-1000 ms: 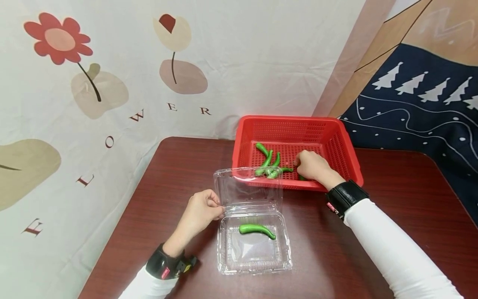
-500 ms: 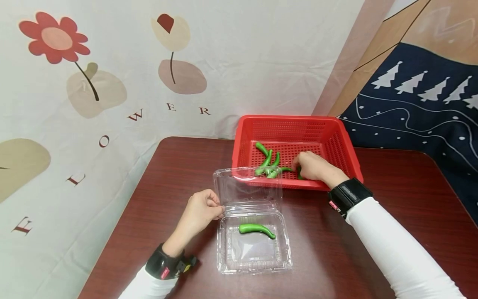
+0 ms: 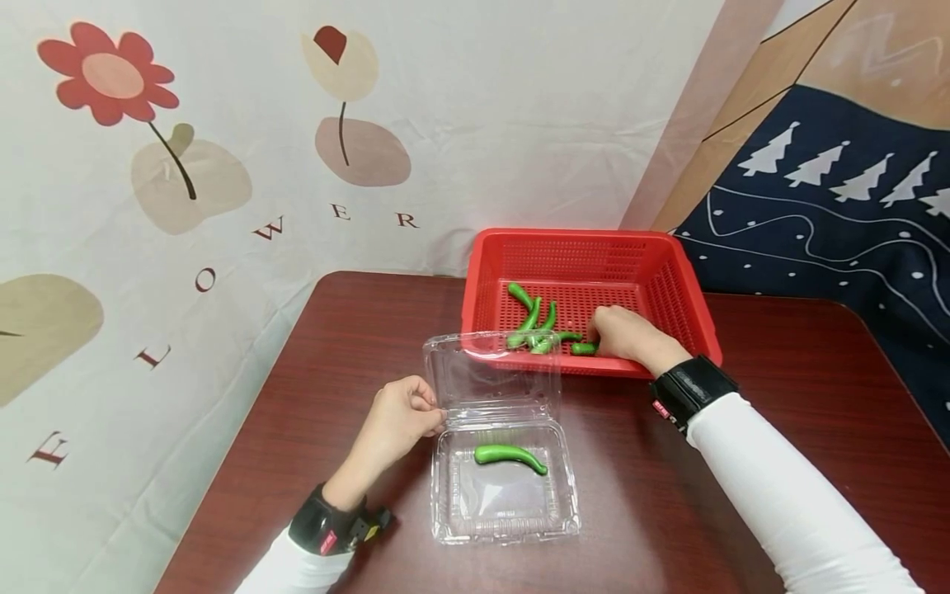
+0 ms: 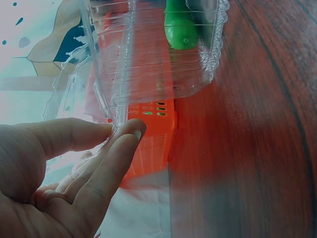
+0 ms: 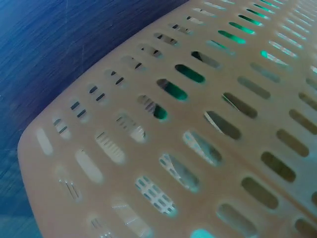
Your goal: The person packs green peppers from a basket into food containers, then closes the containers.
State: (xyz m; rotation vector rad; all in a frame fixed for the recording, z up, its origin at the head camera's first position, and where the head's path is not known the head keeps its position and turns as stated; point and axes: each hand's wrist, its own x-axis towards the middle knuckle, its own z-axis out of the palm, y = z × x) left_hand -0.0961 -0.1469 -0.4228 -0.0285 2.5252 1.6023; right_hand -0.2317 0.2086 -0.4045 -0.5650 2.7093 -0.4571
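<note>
In the head view, my left hand pinches the hinge side of a clear plastic clamshell box between thumb and fingers; the left wrist view shows this hand close up. The box's lid stands raised. One green chili pepper lies inside the base. My right hand is down in a red basket, fingers curled at another green chili pepper, whose end sticks out to the left. Those fingertips are mostly hidden. The right wrist view shows mainly the slotted basket wall.
Several more green chili peppers lie in the basket's left part, partly behind the transparent lid. The brown tabletop meets a printed wall cloth at the back. The basket stands against that cloth.
The chili pepper at my right hand now shows its end to the left of the fingers, where before little of it was visible. My right hand shifted slightly. The left hand and box stayed put.
</note>
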